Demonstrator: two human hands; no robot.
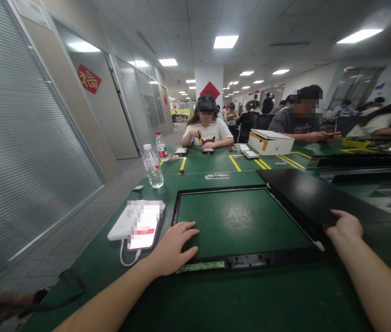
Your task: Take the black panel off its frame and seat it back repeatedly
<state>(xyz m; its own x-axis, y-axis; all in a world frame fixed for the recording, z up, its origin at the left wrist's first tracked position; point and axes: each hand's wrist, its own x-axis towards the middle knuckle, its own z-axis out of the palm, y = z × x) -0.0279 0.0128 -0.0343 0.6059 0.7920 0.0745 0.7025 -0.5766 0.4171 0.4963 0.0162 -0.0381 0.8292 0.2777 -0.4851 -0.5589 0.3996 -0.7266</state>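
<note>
A thin black rectangular frame (261, 259) lies flat on the green table, with a strip of green circuit board (202, 266) along its near left edge. My left hand (178, 243) rests over the frame's near left corner, fingers spread. At the right, my right hand (345, 227) grips the near edge of a flat black panel (323, 193), thumb on top and fingers hidden beneath. The panel is tilted and overlaps the frame's right side. Whitish strips show along that side of the frame.
Left of the frame lie a lit phone (146, 226) with a cable and a white box (121, 226). Two water bottles (154, 168) stand behind them. A white carton (270, 142) sits across the table, where co-workers (207, 124) are seated. Dark bars (364, 160) lie at the right.
</note>
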